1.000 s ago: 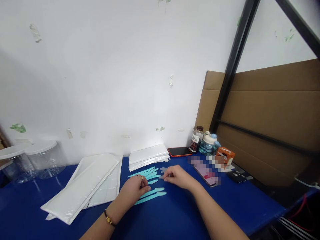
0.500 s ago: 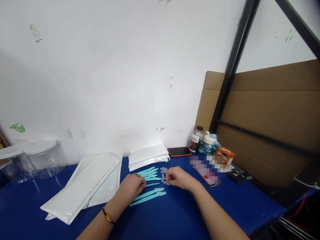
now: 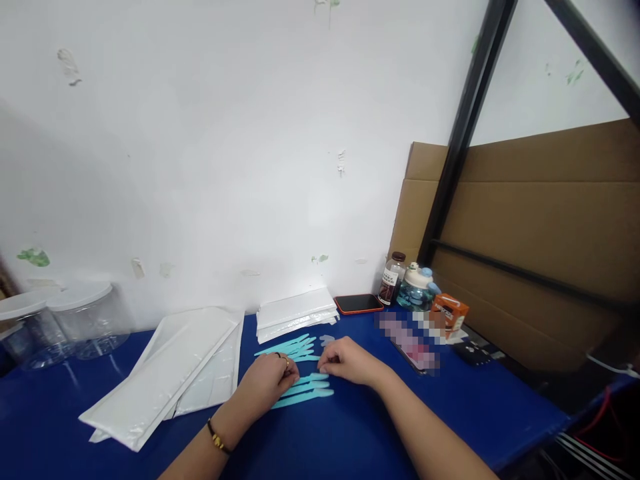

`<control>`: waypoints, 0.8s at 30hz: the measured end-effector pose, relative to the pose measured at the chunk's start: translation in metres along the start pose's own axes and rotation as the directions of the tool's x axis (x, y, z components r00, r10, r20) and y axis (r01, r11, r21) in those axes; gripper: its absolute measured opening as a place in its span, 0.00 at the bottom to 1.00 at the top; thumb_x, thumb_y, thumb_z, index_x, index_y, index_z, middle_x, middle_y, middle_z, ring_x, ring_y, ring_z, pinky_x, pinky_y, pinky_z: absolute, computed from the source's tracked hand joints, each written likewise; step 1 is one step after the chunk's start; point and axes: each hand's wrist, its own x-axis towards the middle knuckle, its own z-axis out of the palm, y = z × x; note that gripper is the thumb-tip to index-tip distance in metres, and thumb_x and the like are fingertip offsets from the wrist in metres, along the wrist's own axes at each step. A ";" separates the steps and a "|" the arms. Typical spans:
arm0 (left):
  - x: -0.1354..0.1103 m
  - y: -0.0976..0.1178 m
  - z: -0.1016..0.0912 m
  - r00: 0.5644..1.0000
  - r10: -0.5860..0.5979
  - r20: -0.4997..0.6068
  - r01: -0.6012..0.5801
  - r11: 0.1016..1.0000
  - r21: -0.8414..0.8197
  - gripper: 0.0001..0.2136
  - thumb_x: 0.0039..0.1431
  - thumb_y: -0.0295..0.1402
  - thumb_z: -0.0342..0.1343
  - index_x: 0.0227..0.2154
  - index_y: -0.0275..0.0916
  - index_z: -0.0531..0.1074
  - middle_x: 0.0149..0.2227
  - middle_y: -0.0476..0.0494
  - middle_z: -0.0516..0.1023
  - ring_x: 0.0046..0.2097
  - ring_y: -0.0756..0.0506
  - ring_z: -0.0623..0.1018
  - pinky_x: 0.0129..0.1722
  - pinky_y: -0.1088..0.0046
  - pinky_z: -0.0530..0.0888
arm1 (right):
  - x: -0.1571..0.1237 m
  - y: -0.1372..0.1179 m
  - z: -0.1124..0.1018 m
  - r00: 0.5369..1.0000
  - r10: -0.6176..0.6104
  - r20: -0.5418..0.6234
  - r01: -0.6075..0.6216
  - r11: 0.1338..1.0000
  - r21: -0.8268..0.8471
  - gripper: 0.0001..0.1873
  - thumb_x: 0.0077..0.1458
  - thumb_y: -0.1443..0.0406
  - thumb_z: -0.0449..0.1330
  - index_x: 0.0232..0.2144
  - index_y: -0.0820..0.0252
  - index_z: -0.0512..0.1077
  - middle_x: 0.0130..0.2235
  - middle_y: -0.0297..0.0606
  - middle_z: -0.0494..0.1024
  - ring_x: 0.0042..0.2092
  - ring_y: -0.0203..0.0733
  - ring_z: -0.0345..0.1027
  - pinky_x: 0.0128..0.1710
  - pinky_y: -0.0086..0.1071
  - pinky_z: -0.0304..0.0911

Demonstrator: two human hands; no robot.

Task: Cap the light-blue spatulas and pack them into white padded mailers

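Low over the table, my left hand [image 3: 270,381] has its fingers closed on a turquoise eyebrow razor [image 3: 319,377]. Below it lie two more turquoise razors side by side, the lowest [image 3: 320,393] nearest me; their tips look pale. My right hand [image 3: 347,362] is pinched at the tip end of the held razor; whatever sits between its fingertips is too small to make out. Beyond my left hand several turquoise razors [image 3: 295,345] lie in a loose fan. A few small clear caps [image 3: 327,339] show just behind my right hand, which partly hides that spot.
White padded mailers [image 3: 165,373] lie at left, and a stack of white packets [image 3: 297,312] is by the wall. An orange-edged phone [image 3: 359,304], a brown-capped bottle [image 3: 391,280], a water bottle [image 3: 416,290] and an orange box [image 3: 449,313] stand right. Clear tubs [image 3: 83,320] are far left.
My right hand has moved slightly left and nearer, from the clear caps to the razor's tip. The razor at my left hand has come down beside the lower two.
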 end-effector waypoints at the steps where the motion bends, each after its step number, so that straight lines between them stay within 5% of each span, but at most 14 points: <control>1: 0.000 -0.001 0.000 1.000 -0.007 -0.026 0.007 1.000 0.017 0.10 0.57 0.35 0.47 0.33 0.44 0.74 0.34 0.49 0.76 0.37 0.48 0.73 0.36 0.75 0.64 | 0.000 0.002 -0.002 0.999 -0.007 -0.048 0.005 0.999 -0.035 0.09 0.52 0.69 0.56 0.32 0.57 0.76 0.32 0.34 0.75 0.34 0.35 0.68 0.34 0.25 0.60; 4: 0.002 -0.006 -0.002 0.993 -0.053 -0.102 0.063 0.993 0.100 0.12 0.58 0.35 0.46 0.40 0.45 0.72 0.39 0.47 0.74 0.42 0.46 0.73 0.40 0.73 0.65 | 0.002 0.012 -0.008 0.990 -0.010 -0.138 -0.015 0.984 -0.180 0.14 0.53 0.71 0.54 0.38 0.55 0.75 0.38 0.36 0.73 0.38 0.36 0.67 0.38 0.26 0.60; 8: 0.004 -0.008 -0.003 0.989 -0.102 -0.103 0.117 0.981 0.153 0.11 0.58 0.34 0.46 0.38 0.45 0.72 0.39 0.46 0.73 0.42 0.45 0.72 0.39 0.72 0.65 | 0.006 0.018 -0.009 0.997 0.010 -0.075 -0.032 0.955 -0.296 0.12 0.51 0.72 0.56 0.35 0.53 0.75 0.38 0.35 0.70 0.39 0.37 0.66 0.39 0.26 0.58; 16: 0.003 -0.013 -0.001 0.966 -0.248 -0.073 0.249 0.969 0.001 0.06 0.53 0.34 0.51 0.33 0.42 0.71 0.37 0.47 0.73 0.40 0.47 0.72 0.37 0.75 0.65 | 0.006 0.012 -0.007 0.997 0.060 -0.051 -0.071 0.968 -0.241 0.05 0.49 0.65 0.61 0.32 0.56 0.73 0.37 0.34 0.69 0.37 0.36 0.64 0.36 0.26 0.57; 24: 0.004 -0.011 -0.003 0.966 -0.236 -0.106 0.236 0.972 -0.010 0.04 0.54 0.33 0.51 0.30 0.42 0.71 0.34 0.49 0.74 0.38 0.48 0.72 0.37 0.76 0.63 | 0.008 0.010 0.000 0.995 0.090 -0.033 -0.095 0.974 -0.207 0.02 0.50 0.68 0.59 0.29 0.59 0.72 0.37 0.34 0.69 0.34 0.34 0.64 0.35 0.26 0.56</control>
